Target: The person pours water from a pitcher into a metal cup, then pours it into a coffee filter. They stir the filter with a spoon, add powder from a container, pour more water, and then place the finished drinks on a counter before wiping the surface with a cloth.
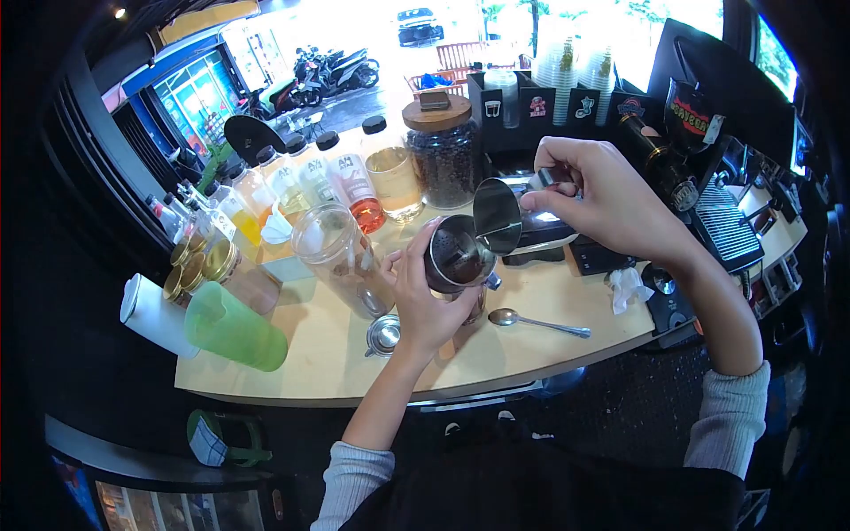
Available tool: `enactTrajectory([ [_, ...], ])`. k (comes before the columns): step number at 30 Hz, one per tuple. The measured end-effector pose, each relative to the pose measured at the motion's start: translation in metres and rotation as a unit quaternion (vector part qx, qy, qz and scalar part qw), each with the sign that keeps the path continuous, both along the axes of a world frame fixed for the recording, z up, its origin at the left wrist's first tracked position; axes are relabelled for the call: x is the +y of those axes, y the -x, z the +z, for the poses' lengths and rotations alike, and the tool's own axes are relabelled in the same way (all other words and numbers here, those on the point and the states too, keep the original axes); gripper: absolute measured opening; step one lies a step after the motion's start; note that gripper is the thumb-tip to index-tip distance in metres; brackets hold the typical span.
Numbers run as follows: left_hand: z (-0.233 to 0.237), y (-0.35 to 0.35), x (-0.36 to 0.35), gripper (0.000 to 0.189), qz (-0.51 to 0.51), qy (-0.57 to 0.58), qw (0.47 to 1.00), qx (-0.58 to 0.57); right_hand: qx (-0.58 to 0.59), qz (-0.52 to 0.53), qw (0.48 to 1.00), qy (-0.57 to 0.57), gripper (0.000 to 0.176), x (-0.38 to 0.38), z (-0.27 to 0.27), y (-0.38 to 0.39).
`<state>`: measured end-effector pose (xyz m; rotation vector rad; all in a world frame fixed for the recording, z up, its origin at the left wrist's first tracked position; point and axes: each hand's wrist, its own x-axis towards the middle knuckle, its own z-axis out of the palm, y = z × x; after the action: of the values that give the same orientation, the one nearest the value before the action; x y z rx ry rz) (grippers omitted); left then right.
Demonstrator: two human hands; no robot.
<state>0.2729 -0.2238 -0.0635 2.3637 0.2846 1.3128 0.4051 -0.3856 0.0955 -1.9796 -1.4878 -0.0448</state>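
The left hand [431, 308] is wrapped round a dark-walled metal cup [459, 255], held over the middle of the counter [332, 373], back from its near edge; the cup's mouth opens upward, towards the head camera, and whether its base touches the wood cannot be told; the right hand [606, 193] is clamped, thumb against fingers, on the handle of a smaller metal jug [498, 218]; the jug is tipped, its lip down-left at the cup's rim, its handle up-right. A spoon [538, 322] lies right of the cup, long axis roughly along the near edge, bowl to the left; a strip of wood separates it from that edge; more wood shows towards the left front corner, beside a green pitcher [235, 327]; a tall clear container [332, 252] crowds the left hand.
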Motion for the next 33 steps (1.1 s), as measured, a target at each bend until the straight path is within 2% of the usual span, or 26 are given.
enactTrajectory([
  [15, -0.001, 0.0, 0.005, 0.083, 0.017, -0.002, 1.0, -0.013, -0.02, -0.019, 0.999, -0.03, 0.032, 0.006, -0.011, -0.021],
  [18, 0.001, 0.001, 0.005, 0.082, 0.026, 0.002, 1.0, -0.007, 0.028, -0.024, 0.999, -0.026, 0.03, 0.004, -0.015, -0.028],
  [20, 0.0, 0.0, 0.005, 0.081, 0.028, 0.008, 1.0, -0.008, 0.103, -0.016, 0.993, -0.05, 0.028, 0.001, -0.019, -0.031],
  [24, 0.002, 0.001, 0.006, 0.081, 0.03, 0.017, 0.999, 0.006, 0.155, 0.006, 0.985, -0.078, 0.023, -0.005, -0.039, -0.046],
  [26, 0.004, 0.001, 0.005, 0.081, 0.045, 0.023, 0.999, 0.018, 0.252, 0.036, 0.958, -0.13, 0.019, -0.01, -0.05, -0.046],
  [28, 0.004, 0.001, 0.005, 0.082, 0.061, 0.03, 0.997, 0.031, 0.285, 0.048, 0.946, -0.147, 0.018, -0.016, -0.066, -0.051],
  [31, 0.004, -0.001, 0.013, 0.081, 0.03, 0.067, 0.997, 0.018, 0.321, 0.035, 0.933, -0.158, 0.017, -0.023, -0.099, -0.061],
  [33, 0.006, -0.003, 0.017, 0.08, -0.035, 0.122, 0.992, 0.013, 0.355, 0.013, 0.918, -0.175, 0.017, -0.028, -0.126, -0.071],
])
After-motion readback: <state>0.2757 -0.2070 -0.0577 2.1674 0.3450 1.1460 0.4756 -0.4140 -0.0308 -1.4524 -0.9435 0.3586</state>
